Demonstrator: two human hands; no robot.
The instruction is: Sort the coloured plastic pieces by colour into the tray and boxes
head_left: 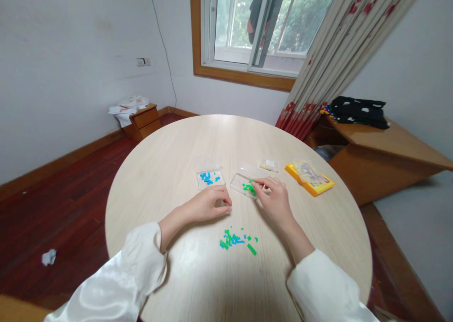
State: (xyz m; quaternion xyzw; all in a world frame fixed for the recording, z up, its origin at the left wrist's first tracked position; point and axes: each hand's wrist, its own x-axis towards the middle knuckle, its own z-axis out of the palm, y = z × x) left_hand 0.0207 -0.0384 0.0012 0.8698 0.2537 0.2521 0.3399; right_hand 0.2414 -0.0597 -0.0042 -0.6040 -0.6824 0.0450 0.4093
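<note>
My left hand [211, 204] rests on the round table [170, 171] with its fingers curled and pinched together, just in front of a clear tray [210, 178] of blue pieces. What its fingertips hold is too small to see. My right hand [274, 197] reaches over a second clear tray [243, 186] that holds green pieces, fingertips pinched at a green piece there. A loose pile of green and blue pieces [236, 240] lies on the table between my forearms, nearer to me.
A yellow box [310, 177] and a small clear box [269, 165] lie beyond my right hand. A wooden desk [382, 145] with dark cloth stands at right, a small wooden cabinet [141, 120] at left, and crumpled paper [48, 257] lies on the red floor.
</note>
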